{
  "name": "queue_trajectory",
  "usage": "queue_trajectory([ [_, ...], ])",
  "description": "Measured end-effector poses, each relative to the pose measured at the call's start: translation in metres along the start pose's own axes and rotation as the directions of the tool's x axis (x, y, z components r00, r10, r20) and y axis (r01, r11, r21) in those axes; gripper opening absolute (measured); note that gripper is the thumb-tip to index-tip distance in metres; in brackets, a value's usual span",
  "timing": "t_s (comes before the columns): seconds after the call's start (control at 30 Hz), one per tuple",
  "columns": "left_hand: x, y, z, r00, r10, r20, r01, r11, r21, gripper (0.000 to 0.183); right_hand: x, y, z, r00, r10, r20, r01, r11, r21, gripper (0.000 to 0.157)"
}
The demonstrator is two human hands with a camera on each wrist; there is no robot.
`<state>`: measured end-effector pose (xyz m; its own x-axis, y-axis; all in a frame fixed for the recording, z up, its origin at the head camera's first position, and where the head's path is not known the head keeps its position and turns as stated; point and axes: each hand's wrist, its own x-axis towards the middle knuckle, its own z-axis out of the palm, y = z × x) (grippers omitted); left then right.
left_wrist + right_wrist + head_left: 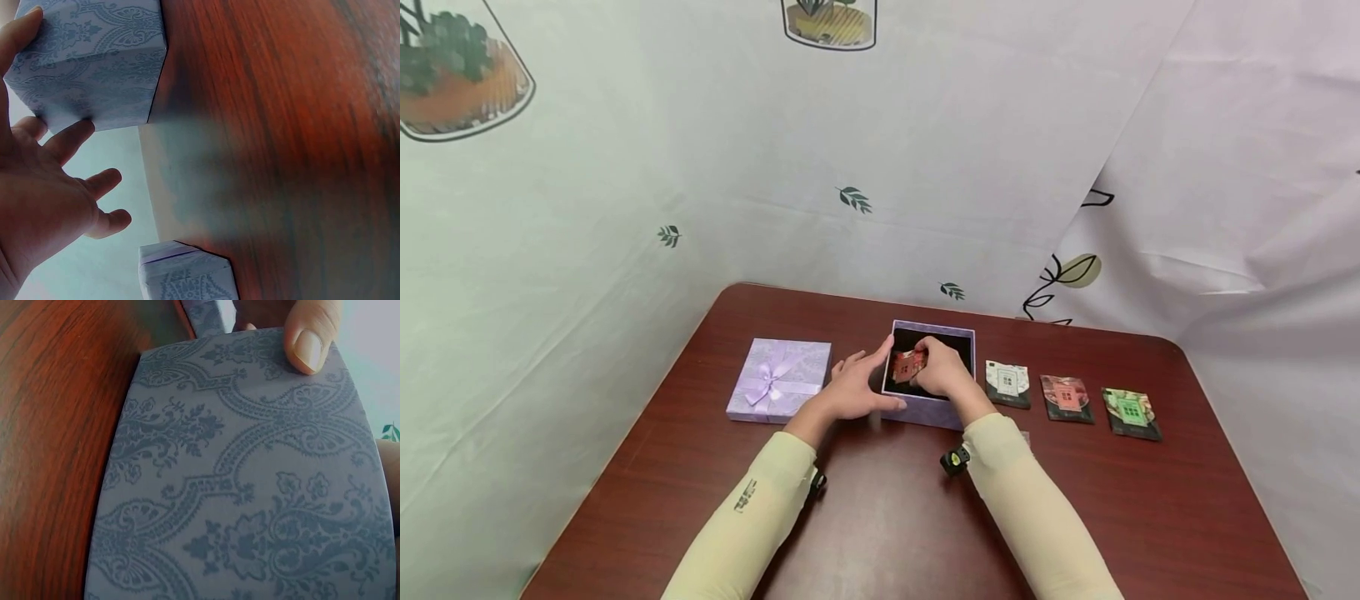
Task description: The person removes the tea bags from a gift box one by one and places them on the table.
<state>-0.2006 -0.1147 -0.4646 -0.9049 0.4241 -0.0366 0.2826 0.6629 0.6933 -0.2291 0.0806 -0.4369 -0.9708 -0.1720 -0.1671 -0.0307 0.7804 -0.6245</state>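
Note:
A purple patterned gift box (925, 408) with a black inside stands open on the table. My right hand (942, 367) reaches down into it and pinches a red sachet (909, 365) near the box's left side. My left hand (853, 387) steadies the box at its front left corner, fingers spread and fairly straight. In the left wrist view its thumb (25, 31) lies against the patterned front while fingertips touch the side wall. The right wrist view is mostly filled by the box front (244, 475), with the left thumb (309, 347) at its upper edge; the red sachet is hidden there.
The lilac lid with a ribbon bow (782, 379) lies left of the box. To the right lie a white sachet (1007, 383), a red-labelled sachet (1067, 398) and a green sachet (1131, 412). A pale edge (1026, 437) shows beside the right sleeve. White printed cloth (925, 167) hangs behind the table.

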Motion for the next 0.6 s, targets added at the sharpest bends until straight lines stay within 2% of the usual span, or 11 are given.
queue_trajectory([
  [0.3, 0.0005, 0.0016, -0.0004, 1.0, 0.002, 0.001, -0.002, 1.0, 0.0, 0.112, 0.0046, 0.0012, 0.004, 1.0, 0.017, -0.004, -0.017, 1.0, 0.011, 0.054],
  [0.6, 0.0011, -0.0011, 0.001, 1.0, 0.006, -0.004, -0.006, 1.0, 0.007, 0.112, -0.0028, -0.002, -0.0007, 0.999, 0.004, -0.031, -0.004, 1.0, 0.025, 0.055],
])
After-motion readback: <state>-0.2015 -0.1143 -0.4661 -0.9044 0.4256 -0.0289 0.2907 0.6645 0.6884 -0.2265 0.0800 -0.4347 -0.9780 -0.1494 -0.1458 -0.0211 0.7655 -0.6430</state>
